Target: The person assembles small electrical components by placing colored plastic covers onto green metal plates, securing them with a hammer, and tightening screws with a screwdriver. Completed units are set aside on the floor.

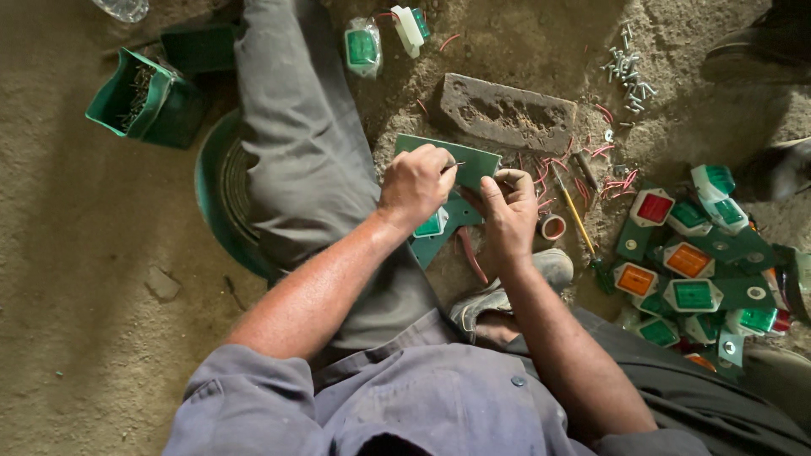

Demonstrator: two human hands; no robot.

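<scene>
I sit on a dirt floor with a green metal bracket plate (pixel 460 159) held over my knee. My left hand (pixel 416 186) is closed on a thin screw or pin whose tip rests against the plate. My right hand (pixel 509 211) grips the plate's right edge, fingers curled around it. A green lamp lens (pixel 432 225) fixed to the plate shows just below my left hand. A red wire (pixel 470 253) hangs from under the plate.
A heap of green, red and orange lamps on green plates (pixel 693 270) lies at the right. A yellow screwdriver (pixel 576 218), a tape roll (pixel 552 226), loose screws (pixel 627 72), a brick (pixel 507 111), a green box of screws (pixel 135 95) and a green rim (pixel 221 198) surround me.
</scene>
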